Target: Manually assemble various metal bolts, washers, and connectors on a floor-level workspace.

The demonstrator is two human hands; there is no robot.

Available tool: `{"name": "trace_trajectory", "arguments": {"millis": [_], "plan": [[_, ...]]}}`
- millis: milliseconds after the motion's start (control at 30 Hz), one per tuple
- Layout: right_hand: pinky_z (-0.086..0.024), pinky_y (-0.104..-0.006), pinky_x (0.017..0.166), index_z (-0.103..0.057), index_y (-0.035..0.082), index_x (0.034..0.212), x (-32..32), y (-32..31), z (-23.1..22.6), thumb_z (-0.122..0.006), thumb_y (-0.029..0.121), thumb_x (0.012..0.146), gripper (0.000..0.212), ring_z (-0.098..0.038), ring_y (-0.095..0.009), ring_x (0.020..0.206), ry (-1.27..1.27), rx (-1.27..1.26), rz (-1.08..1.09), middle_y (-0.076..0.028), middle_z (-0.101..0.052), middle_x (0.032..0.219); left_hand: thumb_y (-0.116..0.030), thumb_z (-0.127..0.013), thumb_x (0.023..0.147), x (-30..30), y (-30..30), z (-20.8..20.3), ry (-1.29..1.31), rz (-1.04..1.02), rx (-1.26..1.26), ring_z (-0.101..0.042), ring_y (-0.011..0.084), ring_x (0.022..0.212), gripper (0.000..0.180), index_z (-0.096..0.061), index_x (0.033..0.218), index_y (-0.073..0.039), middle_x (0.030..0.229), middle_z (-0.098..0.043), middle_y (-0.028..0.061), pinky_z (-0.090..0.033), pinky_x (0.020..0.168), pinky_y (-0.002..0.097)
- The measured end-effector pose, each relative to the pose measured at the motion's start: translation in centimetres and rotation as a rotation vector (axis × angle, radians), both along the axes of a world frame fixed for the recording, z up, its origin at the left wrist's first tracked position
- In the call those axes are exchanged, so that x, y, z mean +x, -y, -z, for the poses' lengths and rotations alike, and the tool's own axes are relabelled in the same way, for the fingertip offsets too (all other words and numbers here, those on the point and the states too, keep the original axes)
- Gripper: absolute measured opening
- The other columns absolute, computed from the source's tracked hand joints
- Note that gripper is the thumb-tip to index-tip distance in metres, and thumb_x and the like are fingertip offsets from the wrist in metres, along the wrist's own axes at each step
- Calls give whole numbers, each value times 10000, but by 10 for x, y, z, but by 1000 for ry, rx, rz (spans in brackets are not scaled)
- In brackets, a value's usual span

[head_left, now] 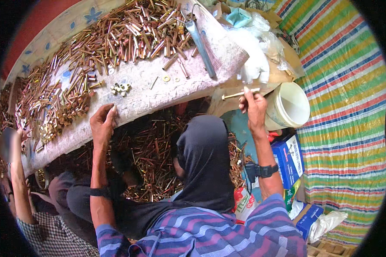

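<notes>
My right hand [254, 107] is raised at the table's right end, beside a white bucket. Between its thumb and fingers it pinches a long yellowish bolt [232, 96], lying nearly level with its wider end to the left. My left hand [103, 123] is at the table's near edge, with thumb and fingers pressed together; whatever they may hold is too small to tell. Near it on the cloth-covered table [137, 100] sit a cluster of small pale nuts [121, 88], a flat washer [166, 79], a smaller ring [177, 79] and a thin pin [154, 82].
A big heap of metal tubes and bolts [133, 36] covers the table's far side. A grey-blue bar [201, 49] lies across the right end. The white bucket [283, 107] stands above blue boxes [288, 160]. At far left is another person's hand [22, 134]. More metal pieces [146, 171] lie below.
</notes>
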State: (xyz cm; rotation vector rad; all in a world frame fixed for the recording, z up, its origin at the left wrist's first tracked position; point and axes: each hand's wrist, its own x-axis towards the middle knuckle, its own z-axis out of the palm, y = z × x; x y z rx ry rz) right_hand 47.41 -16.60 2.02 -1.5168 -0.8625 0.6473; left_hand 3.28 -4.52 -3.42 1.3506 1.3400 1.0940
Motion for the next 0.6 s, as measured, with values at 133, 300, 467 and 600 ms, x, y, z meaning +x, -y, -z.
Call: {"name": "trace_trajectory", "arguments": {"millis": [133,300,467,600], "plan": [[-459,-238,472,-631,33,820,2,15,83,-656,346,948,339,-630,-113,572,-242,-156,124,-48,-666,728,-148,-678,944,2,4,-9,-10,2,1,-525,35,612,199,-702,1069,5,802,-668,-6,-395,533,198],[-454,-240,467,-616,36,952,-14,12,150,-624,320,967,285,-616,-113,583,-556,-201,151,-47,-662,789,-112,-687,931,-3,0,-4,-47,-1,26,-581,58,703,189,-702,1079,4,841,-683,5,-448,612,211],[-517,-322,712,-609,60,1142,-12,-19,233,-610,208,959,235,-624,-175,832,-841,-51,367,-42,-657,966,-99,-689,925,-2,0,1,-67,-32,61,-599,67,744,195,-699,1090,6,857,-689,13,-462,647,218],[-515,-352,842,-622,82,1204,-8,-29,277,-605,245,967,288,-621,-203,942,-1156,-27,362,-42,-661,1063,-93,-685,926,-1,-1,1,-65,-23,46,-584,59,702,201,-694,1096,14,839,-683,14,-446,616,207]]}}
